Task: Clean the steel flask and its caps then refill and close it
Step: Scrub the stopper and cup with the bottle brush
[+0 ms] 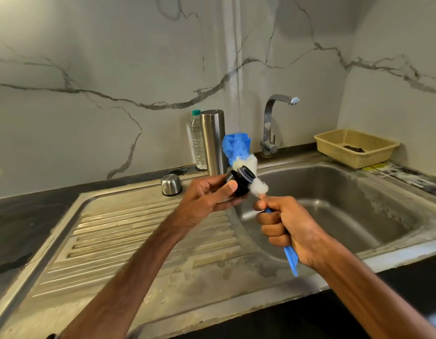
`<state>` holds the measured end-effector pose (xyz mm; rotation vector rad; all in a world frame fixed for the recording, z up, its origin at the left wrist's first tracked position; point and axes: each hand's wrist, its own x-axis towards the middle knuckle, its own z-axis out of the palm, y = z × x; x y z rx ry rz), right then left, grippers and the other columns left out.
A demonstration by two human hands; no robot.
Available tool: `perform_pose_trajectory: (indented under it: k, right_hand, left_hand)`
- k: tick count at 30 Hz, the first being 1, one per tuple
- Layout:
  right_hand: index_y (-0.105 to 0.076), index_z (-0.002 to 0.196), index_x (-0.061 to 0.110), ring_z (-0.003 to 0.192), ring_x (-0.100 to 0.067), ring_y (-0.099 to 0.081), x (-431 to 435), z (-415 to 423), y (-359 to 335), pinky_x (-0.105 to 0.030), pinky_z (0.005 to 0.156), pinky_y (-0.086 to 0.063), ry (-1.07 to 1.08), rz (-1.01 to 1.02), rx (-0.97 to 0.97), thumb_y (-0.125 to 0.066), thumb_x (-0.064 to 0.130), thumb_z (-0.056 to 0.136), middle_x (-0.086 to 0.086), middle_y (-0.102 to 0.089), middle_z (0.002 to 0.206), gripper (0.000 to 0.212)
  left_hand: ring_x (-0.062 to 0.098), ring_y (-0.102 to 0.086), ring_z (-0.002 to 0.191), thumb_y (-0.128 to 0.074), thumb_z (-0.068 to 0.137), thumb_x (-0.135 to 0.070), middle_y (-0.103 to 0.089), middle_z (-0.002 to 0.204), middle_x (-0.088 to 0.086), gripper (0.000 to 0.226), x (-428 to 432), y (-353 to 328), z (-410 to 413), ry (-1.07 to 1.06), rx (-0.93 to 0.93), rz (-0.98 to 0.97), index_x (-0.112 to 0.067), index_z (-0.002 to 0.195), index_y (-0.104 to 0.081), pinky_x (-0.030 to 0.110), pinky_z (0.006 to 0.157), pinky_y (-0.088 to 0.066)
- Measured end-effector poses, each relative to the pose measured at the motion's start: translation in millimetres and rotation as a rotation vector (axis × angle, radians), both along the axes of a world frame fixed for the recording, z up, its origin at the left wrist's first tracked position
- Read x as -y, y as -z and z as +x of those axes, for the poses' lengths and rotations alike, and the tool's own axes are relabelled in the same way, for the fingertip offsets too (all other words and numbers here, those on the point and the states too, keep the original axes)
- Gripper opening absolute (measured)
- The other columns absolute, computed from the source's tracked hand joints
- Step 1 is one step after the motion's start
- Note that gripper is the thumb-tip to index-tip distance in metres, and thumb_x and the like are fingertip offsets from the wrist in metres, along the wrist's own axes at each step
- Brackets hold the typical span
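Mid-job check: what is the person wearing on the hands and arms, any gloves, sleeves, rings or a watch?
No gloves: left hand and right hand are bare, with no rings or watch showing. Both forearms are uncovered as far as the frame shows; no sleeve visible.

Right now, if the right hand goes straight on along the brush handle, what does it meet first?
The right hand would probably meet the black cap in the left hand; the brush touches it. Depth is unclear.
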<state>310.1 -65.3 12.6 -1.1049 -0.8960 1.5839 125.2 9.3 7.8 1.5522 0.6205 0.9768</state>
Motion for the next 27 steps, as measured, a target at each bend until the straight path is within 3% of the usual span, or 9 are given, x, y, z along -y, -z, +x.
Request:
perform_pose_trajectory:
  k: [3, 5, 7, 9, 13, 15, 18, 21, 27]
  right_hand:
    - [-0.042, 0.072, 0.021, 0.039, -0.004, -0.011, -3, 7, -2, -0.012, 0.031, -0.012, 0.010, 0.036, 0.076, -0.032, 0.025, 0.106, 0.008, -0.018, 0.056, 0.036]
    - [-0.044, 0.074, 0.020, 0.040, -0.005, -0.012, -5, 13, -3, -0.012, 0.032, -0.012, -0.003, 0.054, 0.184, -0.032, 0.026, 0.107, 0.007, -0.019, 0.056, 0.035]
    - [-0.047, 0.078, 0.017, 0.041, -0.007, -0.014, -6, 18, -7, -0.012, 0.036, -0.012, -0.009, 0.069, 0.381, -0.034, 0.025, 0.106, 0.006, -0.021, 0.055, 0.031]
    - [-0.050, 0.081, 0.016, 0.040, -0.008, -0.018, -9, 21, -14, -0.014, 0.037, -0.014, -0.001, 0.076, 0.589, -0.037, 0.022, 0.102, 0.005, -0.025, 0.053, 0.026]
    - [-0.056, 0.078, 0.014, 0.037, -0.009, -0.025, -17, 25, -33, -0.018, 0.037, -0.019, -0.003, 0.080, 0.837, -0.041, 0.021, 0.100, 0.003, -0.035, 0.050, 0.027]
    - [-0.058, 0.078, 0.013, 0.037, -0.010, -0.029, -22, 22, -39, -0.018, 0.037, -0.022, 0.001, 0.086, 0.948, -0.043, 0.020, 0.099, 0.002, -0.040, 0.050, 0.026]
    - [-0.056, 0.077, 0.014, 0.044, -0.010, -0.042, -22, 10, -37, -0.018, 0.037, -0.028, 0.034, 0.172, 1.174, -0.046, 0.014, 0.096, 0.001, -0.049, 0.059, 0.022]
    - [-0.043, 0.065, 0.019, 0.049, -0.007, -0.044, -15, -1, -29, -0.017, 0.040, -0.030, 0.007, 0.245, 1.242, -0.047, 0.011, 0.095, 0.004, -0.047, 0.062, 0.031]
    - [-0.052, 0.090, 0.012, 0.057, -0.010, -0.047, -20, -15, -28, -0.023, 0.047, -0.030, 0.044, 0.248, 1.328, -0.050, 0.017, 0.099, 0.003, -0.048, 0.071, 0.010]
  left_hand:
    - [0.030, -0.064, 0.124, -0.060, 0.098, -0.021, -0.068, 0.131, 0.014, 0.044, 5, -4, 1, 0.130, -0.105, -0.010, -0.004, 0.138, -0.059, 0.052, 0.105, -0.051]
    - [0.024, -0.066, 0.122, -0.063, 0.096, -0.013, -0.070, 0.129, 0.008, 0.041, 5, -8, -2, 0.112, -0.165, 0.099, -0.014, 0.138, -0.059, 0.042, 0.101, -0.055]
    - [0.010, -0.066, 0.120, -0.073, 0.091, -0.015, -0.071, 0.126, -0.005, 0.048, 5, -8, -1, -0.017, -0.312, 0.376, -0.025, 0.136, -0.059, 0.029, 0.100, -0.054]
    - [0.002, -0.063, 0.119, -0.079, 0.086, -0.026, -0.069, 0.128, -0.007, 0.056, 7, 1, 3, -0.177, -0.444, 0.679, -0.023, 0.138, -0.060, 0.027, 0.101, -0.053]
    - [0.022, -0.059, 0.126, -0.076, 0.090, -0.026, -0.062, 0.138, 0.011, 0.060, 0, 14, 4, -0.303, -0.661, 1.145, -0.007, 0.143, -0.055, 0.030, 0.111, -0.044]
    - [0.030, -0.061, 0.122, -0.078, 0.088, -0.016, -0.062, 0.135, 0.015, 0.059, -3, 22, 6, -0.362, -0.724, 1.269, -0.004, 0.141, -0.056, 0.036, 0.106, -0.048]
    - [0.034, -0.062, 0.119, -0.081, 0.084, -0.009, -0.061, 0.137, 0.016, 0.064, -13, 32, 7, -0.428, -0.810, 1.320, -0.004, 0.141, -0.053, 0.048, 0.096, -0.056]
    - [0.038, -0.066, 0.113, -0.085, 0.079, -0.008, -0.063, 0.132, 0.020, 0.068, -23, 34, -3, -0.520, -0.862, 1.317, 0.002, 0.139, -0.054, 0.051, 0.087, -0.060]
    - [0.035, -0.061, 0.118, -0.077, 0.083, -0.002, -0.061, 0.133, 0.018, 0.062, -23, 37, 0, -0.501, -0.953, 1.304, 0.000, 0.139, -0.052, 0.049, 0.086, -0.059]
